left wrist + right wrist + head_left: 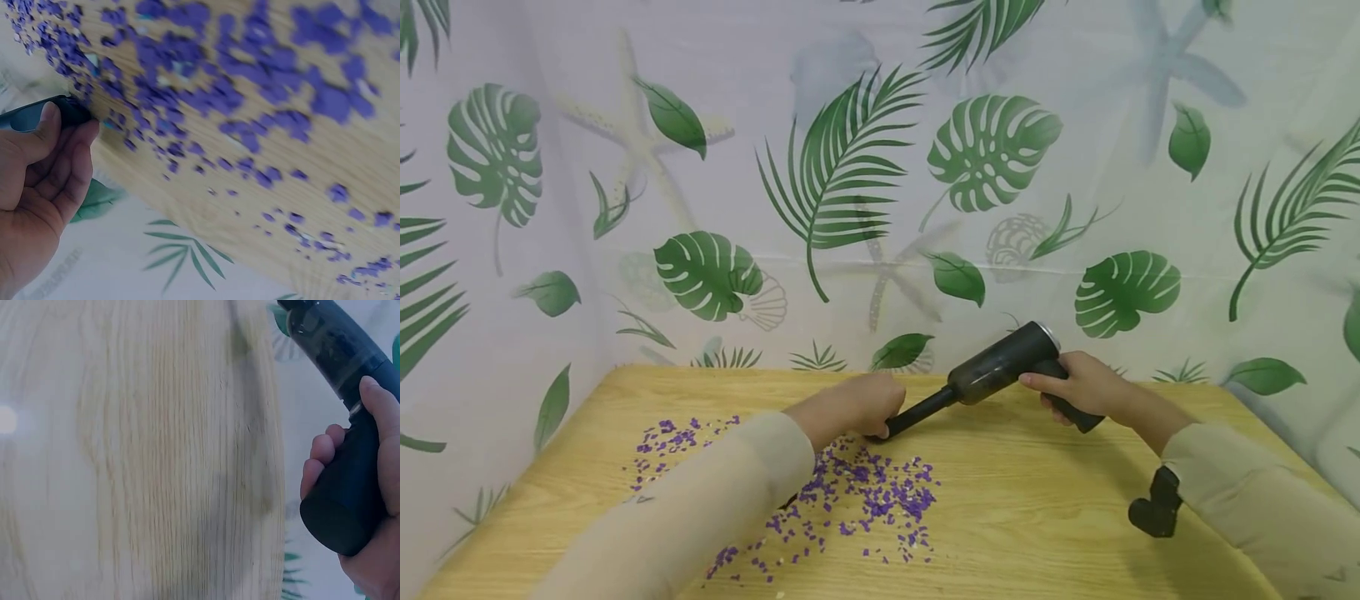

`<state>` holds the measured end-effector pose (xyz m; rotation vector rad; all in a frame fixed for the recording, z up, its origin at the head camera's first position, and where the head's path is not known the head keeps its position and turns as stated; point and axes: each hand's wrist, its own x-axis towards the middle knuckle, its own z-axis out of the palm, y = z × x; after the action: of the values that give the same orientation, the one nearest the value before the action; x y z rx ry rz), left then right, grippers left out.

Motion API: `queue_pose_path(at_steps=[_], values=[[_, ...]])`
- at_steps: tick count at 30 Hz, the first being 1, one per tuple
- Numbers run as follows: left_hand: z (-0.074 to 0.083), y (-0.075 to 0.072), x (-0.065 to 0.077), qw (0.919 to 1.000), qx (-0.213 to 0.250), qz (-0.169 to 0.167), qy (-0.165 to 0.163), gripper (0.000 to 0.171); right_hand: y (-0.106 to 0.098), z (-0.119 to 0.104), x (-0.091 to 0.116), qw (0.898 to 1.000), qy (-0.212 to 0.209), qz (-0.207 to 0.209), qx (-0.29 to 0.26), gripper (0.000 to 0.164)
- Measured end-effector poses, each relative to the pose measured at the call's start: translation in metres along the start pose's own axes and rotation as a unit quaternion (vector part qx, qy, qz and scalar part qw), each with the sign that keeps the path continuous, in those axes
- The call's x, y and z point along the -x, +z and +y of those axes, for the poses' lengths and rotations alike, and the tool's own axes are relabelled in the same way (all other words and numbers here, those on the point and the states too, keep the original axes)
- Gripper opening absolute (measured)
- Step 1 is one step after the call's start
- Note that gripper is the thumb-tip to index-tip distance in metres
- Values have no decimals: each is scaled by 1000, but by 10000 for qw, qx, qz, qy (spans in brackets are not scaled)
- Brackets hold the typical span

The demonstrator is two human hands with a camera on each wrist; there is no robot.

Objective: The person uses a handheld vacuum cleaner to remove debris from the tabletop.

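A black handheld vacuum cleaner [1000, 364] slants over the table, its narrow nozzle pointing down to the left. My right hand [1086, 385] grips its pistol handle [344, 494], thumb along the upper side and fingers wrapped round it. My left hand [867, 402] holds the nozzle near its end; in the left wrist view thumb and fingers pinch the dark nozzle tip [37, 115]. Small purple paper scraps [880, 492] lie scattered beside and below that tip, with a few pale bits among them. The clear dust cup [337, 347] shows in the right wrist view. My left forearm hides some scraps.
The light wooden table [1037, 517] ends at a leaf-printed cloth [880, 167] hanging behind it. More purple scraps [673, 437] lie at the left, beyond my left sleeve [700, 500]. A black device [1156, 504] hangs at my right sleeve.
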<state>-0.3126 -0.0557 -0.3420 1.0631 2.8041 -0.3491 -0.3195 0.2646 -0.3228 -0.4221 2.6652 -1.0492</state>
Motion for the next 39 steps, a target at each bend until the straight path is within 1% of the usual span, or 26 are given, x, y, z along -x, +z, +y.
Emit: queue_pose_path(at_steps=[4,7,12,15,19,22,25,27,30,32,34,36,38,39], values=[[-9,3,5,9999,29,-63,-109,18,9,-8,-5,10000,-1,51,49,47],[-15,3,10,9999,-53,-61,-126,17,17,-13,-8,10000,2,72,11,47],[-27,5,15,9996,-163,-115,-209,14,29,-20,-13,9997,30,169,-180,48],[-35,8,17,9995,-87,-158,-264,14,35,-26,-15,9993,101,243,-254,50],[-48,13,24,9996,-2,-128,-236,18,46,-35,-18,9986,171,304,-406,52],[-58,17,32,9997,102,-95,-200,24,57,-43,-20,9978,151,339,-543,50],[-70,21,47,9988,430,-106,-195,23,69,-52,-22,9970,115,294,-702,48],[-78,24,59,9975,617,-277,-193,18,77,-58,-25,9961,88,193,-852,47],[-86,27,74,9927,980,-655,-269,7,85,-64,-28,9943,81,1,-1060,46],[-86,29,79,9889,1187,-840,-291,8,84,-64,-28,9943,64,-42,-1066,47],[-81,29,78,9856,1411,-878,-309,7,77,-60,-26,9949,30,-40,-1010,47],[-71,26,71,9836,1578,-819,-297,6,64,-51,-22,9958,-30,-6,-919,48],[-60,21,60,9827,1707,-683,-242,7,47,-38,-16,9966,-129,-17,-815,48],[-55,18,54,9839,1685,-568,-177,9,38,-31,-12,9968,-137,-24,-786,48]])
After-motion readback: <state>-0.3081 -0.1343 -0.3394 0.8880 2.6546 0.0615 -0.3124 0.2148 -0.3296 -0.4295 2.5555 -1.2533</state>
